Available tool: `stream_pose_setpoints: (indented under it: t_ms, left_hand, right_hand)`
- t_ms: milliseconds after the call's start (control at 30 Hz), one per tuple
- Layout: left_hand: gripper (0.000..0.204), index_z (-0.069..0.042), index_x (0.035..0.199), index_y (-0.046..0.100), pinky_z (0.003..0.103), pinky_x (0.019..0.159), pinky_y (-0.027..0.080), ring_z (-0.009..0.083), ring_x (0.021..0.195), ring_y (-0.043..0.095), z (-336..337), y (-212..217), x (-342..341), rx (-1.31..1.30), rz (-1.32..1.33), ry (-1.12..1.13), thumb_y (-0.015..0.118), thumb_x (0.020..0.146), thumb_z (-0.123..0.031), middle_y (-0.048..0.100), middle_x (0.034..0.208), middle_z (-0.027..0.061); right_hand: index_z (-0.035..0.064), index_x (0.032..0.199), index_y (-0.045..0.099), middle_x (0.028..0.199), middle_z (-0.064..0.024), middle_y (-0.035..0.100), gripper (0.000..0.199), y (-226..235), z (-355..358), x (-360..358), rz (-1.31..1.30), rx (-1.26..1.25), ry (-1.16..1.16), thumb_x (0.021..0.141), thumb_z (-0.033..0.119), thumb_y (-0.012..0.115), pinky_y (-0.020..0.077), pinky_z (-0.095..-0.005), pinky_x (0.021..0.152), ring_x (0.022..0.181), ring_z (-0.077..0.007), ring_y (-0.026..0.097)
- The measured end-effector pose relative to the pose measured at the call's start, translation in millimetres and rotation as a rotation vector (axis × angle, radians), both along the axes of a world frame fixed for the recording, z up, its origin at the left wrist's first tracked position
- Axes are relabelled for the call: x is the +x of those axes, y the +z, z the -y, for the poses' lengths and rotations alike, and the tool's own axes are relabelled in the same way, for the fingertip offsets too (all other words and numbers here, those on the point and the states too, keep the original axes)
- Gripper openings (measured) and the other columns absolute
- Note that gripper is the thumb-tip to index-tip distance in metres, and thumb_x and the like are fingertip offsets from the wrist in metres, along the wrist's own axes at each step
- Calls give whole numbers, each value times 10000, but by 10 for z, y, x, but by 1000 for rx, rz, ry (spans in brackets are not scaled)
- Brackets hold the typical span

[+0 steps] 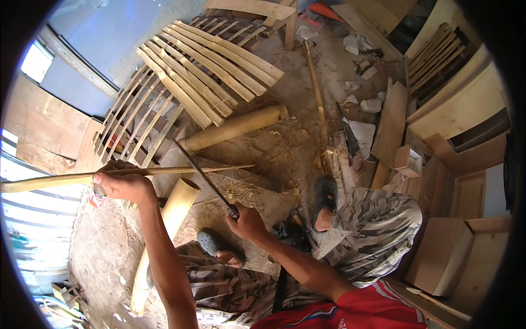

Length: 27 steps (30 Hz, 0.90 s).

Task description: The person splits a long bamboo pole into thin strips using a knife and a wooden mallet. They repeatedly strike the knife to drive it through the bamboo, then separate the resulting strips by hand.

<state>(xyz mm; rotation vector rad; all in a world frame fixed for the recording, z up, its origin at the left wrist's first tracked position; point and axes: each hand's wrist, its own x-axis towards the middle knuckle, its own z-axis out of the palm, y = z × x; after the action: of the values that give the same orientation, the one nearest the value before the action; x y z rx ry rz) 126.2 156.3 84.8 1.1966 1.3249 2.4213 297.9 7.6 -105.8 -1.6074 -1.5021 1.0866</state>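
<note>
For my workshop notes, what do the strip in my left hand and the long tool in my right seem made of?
The strip: likely bamboo, seemingly unvarnished, pale yellow like the hollow pole. The tool: probably metal, dark, dull and thin; its handle material is unclear.

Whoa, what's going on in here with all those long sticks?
Someone is holding a long bamboo strip in their left hand. Their right hand grips a long, thin tool by its dark handle. The tool crosses the strip in the picture, but I can't tell if they touch. A thick bamboo pole lies on the floor ahead, and a paler bamboo piece slants beside the left forearm. Farther off, more strips lie spread over a slatted frame.
</note>
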Motion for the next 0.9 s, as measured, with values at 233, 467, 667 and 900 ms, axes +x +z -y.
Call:
stream_pose_setpoints:
  t_ms: [233, 467, 667, 900]
  left_hand:
    - [631, -148, 714, 359, 232, 377, 255, 111, 427, 302, 59, 50, -107, 39, 215, -404, 324, 882, -755, 327, 538, 3]
    - [664, -143, 684, 313, 247, 380, 196, 117, 432, 215, 114, 133, -119, -49, 327, -434, 298, 790, -798, 223, 528, -8]
    - [678, -141, 683, 308, 256, 372, 180, 113, 427, 199, 157, 99, -225, -46, 316, -457, 305, 766, -813, 225, 525, -11]
    - [703, -144, 678, 303, 255, 371, 190, 107, 413, 191, 195, 79, -314, -26, 313, -648, 340, 738, -843, 234, 516, -15]
  right_hand:
    - [-11, 982, 663, 810, -275, 668, 347, -1445, 200, 629, 273, -409, -120, 832, 301, 636, 541, -503, 707, 802, -436, 669]
    - [19, 973, 655, 730, -218, 658, 329, -990, -23, 322, 147, -257, -90, 828, 314, 651, 531, -491, 653, 731, -380, 676]
    - [51, 861, 602, 635, -170, 621, 225, 291, 6, -155, -11, 76, 86, 830, 268, 654, 507, -478, 570, 612, -375, 646]
    - [37, 912, 636, 707, -202, 658, 267, -133, -45, 134, 76, -209, 81, 822, 288, 637, 542, -488, 643, 718, -386, 673]
